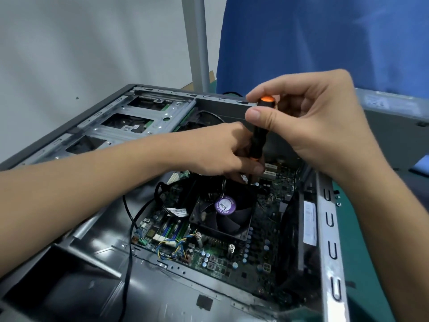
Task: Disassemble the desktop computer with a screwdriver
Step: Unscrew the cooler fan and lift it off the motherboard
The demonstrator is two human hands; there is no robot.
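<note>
Open case (330,231) had motherboard (267,231) and fan (232,220) inside; my right fingers (262,117) gripped the screwdriver (258,138) top, left fingers (232,176) pinched it lower down, case wall close on the right

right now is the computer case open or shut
Open: the grey metal computer case lacks a side panel; its green motherboard and black cooler fan show.
</note>
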